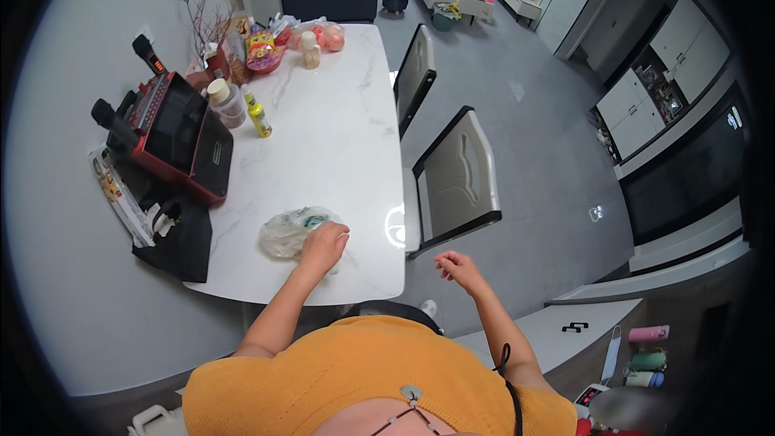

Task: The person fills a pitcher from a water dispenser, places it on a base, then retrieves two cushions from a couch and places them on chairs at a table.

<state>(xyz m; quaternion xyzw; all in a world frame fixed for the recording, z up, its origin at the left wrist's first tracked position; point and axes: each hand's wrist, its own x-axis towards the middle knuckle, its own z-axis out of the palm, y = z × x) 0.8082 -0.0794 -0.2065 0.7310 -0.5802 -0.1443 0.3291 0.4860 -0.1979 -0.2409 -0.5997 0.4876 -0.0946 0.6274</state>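
White, grey-veined glossy tabletop [339,145] bears a crumpled, translucent whitish plastic bag [282,234] with green print, lying rounded near its close end. Left hand [324,246] overlaps it, fingers bent; gripping, I can't tell. Right hand [458,269], fingers half-curled, slightly apart, hangs beyond the edge.

Your 2 arms reach forward, the left forearm [278,307] slanting inward to the right, the right forearm [499,323] slanting inward to the left. Your left hand [324,247] bends its fingers, some hidden. Your right hand [458,268], well apart from it, has fingers loosely half-curled, pointing inward.
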